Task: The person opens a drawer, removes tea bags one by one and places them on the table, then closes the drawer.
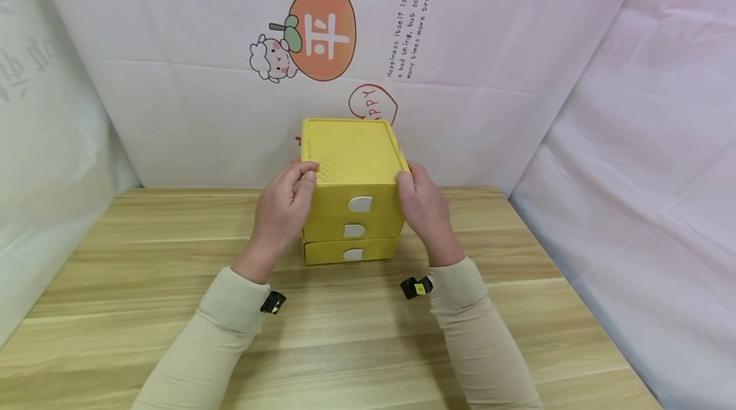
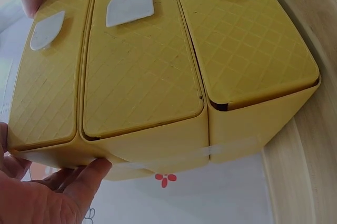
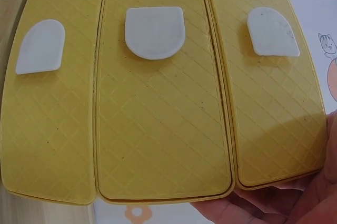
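Note:
A yellow three-drawer storage box (image 1: 353, 151) stands on the wooden table, its front with white tab handles (image 3: 155, 32) facing the person. My left hand (image 1: 284, 202) grips its upper left side, thumb at the top front corner and fingers along the side wall. On the opposite side my right hand (image 1: 424, 202) holds the upper right edge, thumb over the top corner. In the left wrist view the bottom drawer (image 2: 247, 40) sits slightly out of line with the others, with a small dark gap at its edge. Clear tape (image 2: 221, 148) runs along the box's side.
The wooden table (image 1: 339, 346) spreads out around the box. Behind it hangs a white printed cloth (image 1: 184, 27) with an orange cartoon and lettering, and similar cloth hangs at both sides. A small black device (image 1: 273, 302) sits at the left wrist, another (image 1: 415, 287) at the right.

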`<state>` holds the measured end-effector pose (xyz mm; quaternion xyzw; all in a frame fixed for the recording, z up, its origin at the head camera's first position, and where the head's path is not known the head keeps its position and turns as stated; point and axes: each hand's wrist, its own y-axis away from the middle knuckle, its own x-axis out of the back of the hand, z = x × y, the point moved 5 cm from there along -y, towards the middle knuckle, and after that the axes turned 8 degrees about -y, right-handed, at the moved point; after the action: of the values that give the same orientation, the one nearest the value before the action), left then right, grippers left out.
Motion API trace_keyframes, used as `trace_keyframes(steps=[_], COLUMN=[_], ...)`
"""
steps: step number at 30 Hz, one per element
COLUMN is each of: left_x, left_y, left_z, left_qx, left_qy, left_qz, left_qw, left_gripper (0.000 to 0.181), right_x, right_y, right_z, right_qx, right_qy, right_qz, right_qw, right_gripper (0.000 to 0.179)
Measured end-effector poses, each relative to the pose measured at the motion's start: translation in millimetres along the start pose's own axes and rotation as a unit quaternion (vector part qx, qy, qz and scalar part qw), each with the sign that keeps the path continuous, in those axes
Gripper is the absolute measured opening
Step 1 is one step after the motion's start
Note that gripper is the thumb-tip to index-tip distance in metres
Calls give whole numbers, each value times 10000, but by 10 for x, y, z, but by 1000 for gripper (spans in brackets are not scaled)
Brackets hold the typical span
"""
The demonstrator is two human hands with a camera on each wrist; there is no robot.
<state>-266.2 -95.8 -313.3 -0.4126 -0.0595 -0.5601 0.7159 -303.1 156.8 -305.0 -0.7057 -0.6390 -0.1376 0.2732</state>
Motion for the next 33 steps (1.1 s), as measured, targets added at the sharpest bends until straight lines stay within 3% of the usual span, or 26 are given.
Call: trace_keyframes(steps=[14, 33], left_x=[96, 198], left_y=[29, 21], left_z=[-41, -98], left_qx=[-145, 5], left_qy=[-41, -197], left_qz=[206, 278], left_qw=[9997, 9994], left_gripper=[43, 43], right_x=[-96, -192], right_y=[4, 15], right_z=[-55, -147], right_qx=[49, 191], right_qy=[65, 71], right_qz=[-73, -61], right_qw=[9999, 9998], right_gripper=[62, 59])
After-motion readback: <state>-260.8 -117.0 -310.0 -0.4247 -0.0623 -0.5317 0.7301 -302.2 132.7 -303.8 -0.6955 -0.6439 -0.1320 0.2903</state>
